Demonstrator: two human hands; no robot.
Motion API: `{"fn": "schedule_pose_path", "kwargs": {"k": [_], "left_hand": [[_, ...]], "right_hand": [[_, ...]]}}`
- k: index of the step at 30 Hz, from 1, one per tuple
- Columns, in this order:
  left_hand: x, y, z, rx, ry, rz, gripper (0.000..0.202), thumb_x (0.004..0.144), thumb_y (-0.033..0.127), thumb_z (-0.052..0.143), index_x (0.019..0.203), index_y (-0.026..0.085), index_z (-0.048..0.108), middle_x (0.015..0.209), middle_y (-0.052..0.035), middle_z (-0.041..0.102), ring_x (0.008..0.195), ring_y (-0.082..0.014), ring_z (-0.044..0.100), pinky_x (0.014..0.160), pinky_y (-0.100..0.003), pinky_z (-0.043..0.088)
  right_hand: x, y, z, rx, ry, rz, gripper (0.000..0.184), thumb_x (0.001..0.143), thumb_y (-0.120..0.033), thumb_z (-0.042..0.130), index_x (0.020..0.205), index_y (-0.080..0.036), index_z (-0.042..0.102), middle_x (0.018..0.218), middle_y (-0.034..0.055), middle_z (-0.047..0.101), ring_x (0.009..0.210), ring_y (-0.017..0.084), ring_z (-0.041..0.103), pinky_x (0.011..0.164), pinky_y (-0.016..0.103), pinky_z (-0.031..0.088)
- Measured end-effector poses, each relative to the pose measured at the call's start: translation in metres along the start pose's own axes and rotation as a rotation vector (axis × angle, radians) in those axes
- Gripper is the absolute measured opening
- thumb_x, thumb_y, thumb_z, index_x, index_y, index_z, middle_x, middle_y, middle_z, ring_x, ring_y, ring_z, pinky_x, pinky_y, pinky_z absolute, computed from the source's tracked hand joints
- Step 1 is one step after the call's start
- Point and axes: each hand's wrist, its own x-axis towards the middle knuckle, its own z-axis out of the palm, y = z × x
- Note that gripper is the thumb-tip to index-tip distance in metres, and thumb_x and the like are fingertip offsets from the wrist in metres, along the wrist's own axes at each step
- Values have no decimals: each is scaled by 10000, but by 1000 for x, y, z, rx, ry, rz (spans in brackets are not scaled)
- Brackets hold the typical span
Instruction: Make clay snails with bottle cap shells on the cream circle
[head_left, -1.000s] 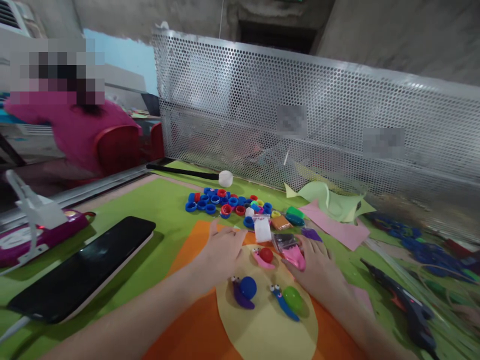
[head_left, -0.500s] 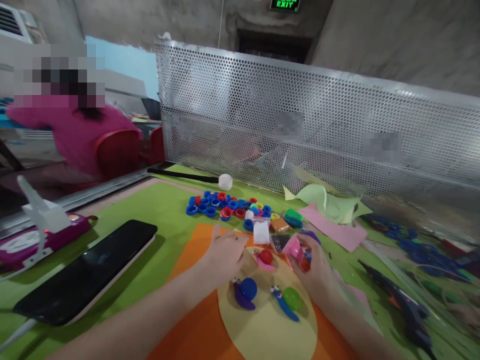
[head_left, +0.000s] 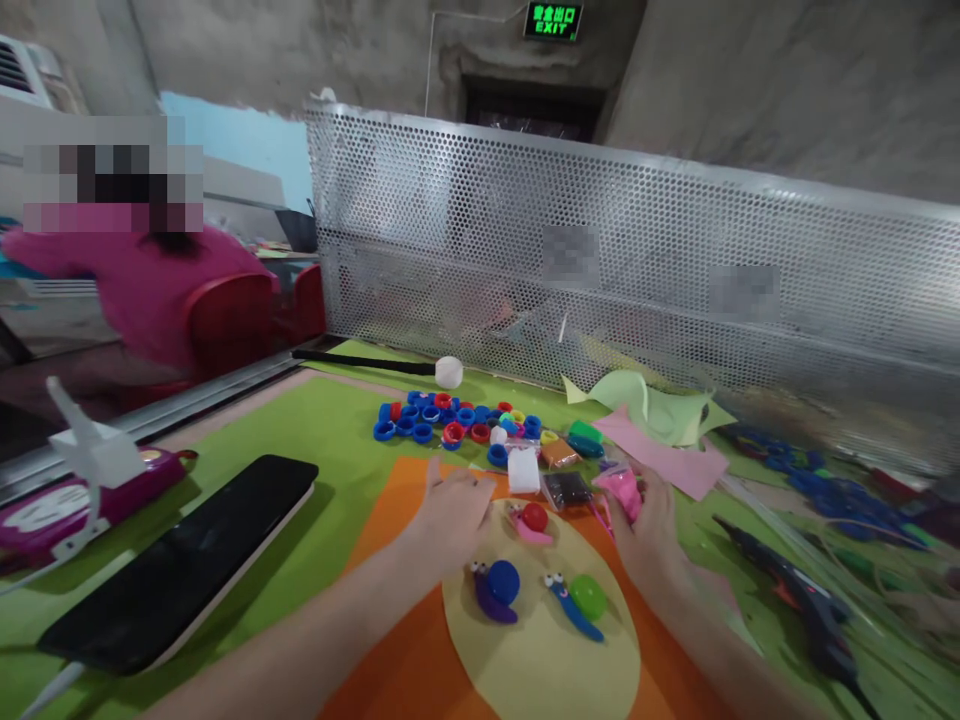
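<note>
A pale yellow paper oval (head_left: 546,665) lies on orange paper (head_left: 375,655). On it are three small clay snails: a pink one with a red shell (head_left: 534,520), a purple one with a blue shell (head_left: 498,588) and a blue one with a green shell (head_left: 581,602). My left hand (head_left: 455,512) rests at the oval's upper left edge, one finger raised, the others loosely bent, with nothing visible in it. Beyond the oval's upper right, my right hand (head_left: 646,525) has its fingers around a clear packet of pink clay (head_left: 621,488). Its palm side is partly hidden.
Bottle caps (head_left: 424,415) and clay packets (head_left: 568,490) lie behind the oval. A phone (head_left: 187,560) and power strip (head_left: 142,485) are left, a glue gun (head_left: 795,600) right. A perforated metal screen (head_left: 480,220) backs the table. A person in pink (head_left: 157,290) sits left.
My right hand has shifted slightly right and up with the pink packet. The red and blue item seen beside it is no longer visible. My left hand stays by the oval; the view tilted slightly up.
</note>
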Motion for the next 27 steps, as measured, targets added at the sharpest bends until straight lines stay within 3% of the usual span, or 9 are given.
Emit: {"fn": "schedule_pose_path", "kwargs": {"k": [7, 17, 27], "left_hand": [[1, 0, 0, -3, -7, -2, 150, 887, 232, 502, 932, 134, 605, 872, -29, 642, 894, -190, 606, 822, -423, 465], [0, -2, 1, -36, -29, -13, 146, 881, 179, 474, 865, 140, 613, 845, -30, 648, 839, -186, 609, 842, -434, 430], [-2, -1, 2, -89, -13, -6, 249, 816, 89, 381, 825, 165, 618, 832, -82, 667, 827, -226, 614, 940, -503, 314]], "right_hand": [[1, -2, -3, 20, -71, 56, 410, 853, -429, 365, 1136, -142, 440, 1132, 173, 492, 1097, 301, 441, 914, 497, 371], [-1, -3, -2, 89, -250, 111, 425, 814, -462, 442, 1109, -156, 453, 1022, 140, 573, 929, 272, 548, 805, 439, 463], [-2, -6, -5, 37, -296, 79, 397, 815, -441, 435, 1125, -195, 466, 1102, 114, 562, 1030, 277, 524, 844, 440, 452]]}}
